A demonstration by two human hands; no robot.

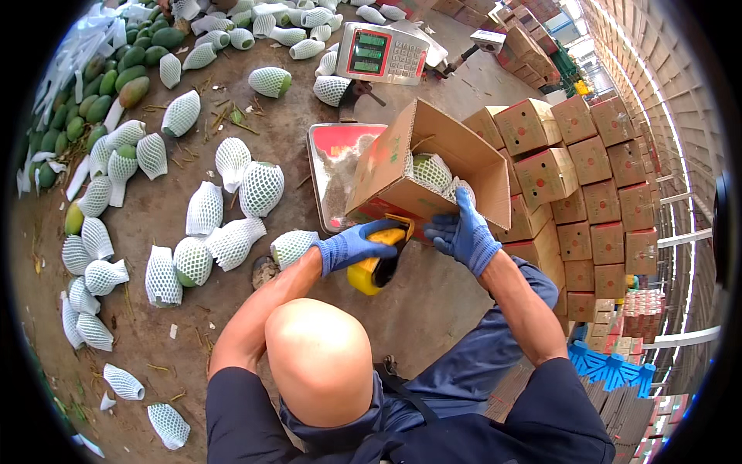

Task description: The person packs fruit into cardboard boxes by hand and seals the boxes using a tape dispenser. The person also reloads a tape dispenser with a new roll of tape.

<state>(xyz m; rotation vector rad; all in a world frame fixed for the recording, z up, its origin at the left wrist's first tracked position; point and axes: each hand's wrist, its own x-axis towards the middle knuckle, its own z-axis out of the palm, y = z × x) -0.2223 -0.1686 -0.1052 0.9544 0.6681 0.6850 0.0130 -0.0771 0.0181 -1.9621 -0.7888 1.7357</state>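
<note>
A cardboard box [379, 174] lies tilted on the red and steel platform of a scale [324, 174], its open top facing right. Inside it are mangoes in white foam net sleeves [432, 171]. My left hand [362, 246], in a blue glove, is closed around a yellow tape dispenser [364, 277] with an orange head, close to the box's lower side. My right hand [461, 232], gloved too, has its fingers spread against the box's near side, by the opening, and holds nothing. The scale's display and keypad unit [382, 53] stands beyond the box.
Net-sleeved mangoes [204, 209] are scattered over the floor at the left. Bare green mangoes [130, 56] are heaped at the upper left. Stacked cardboard boxes [588, 153] rise close on the right. A blue plastic pallet [611, 371] lies at the lower right.
</note>
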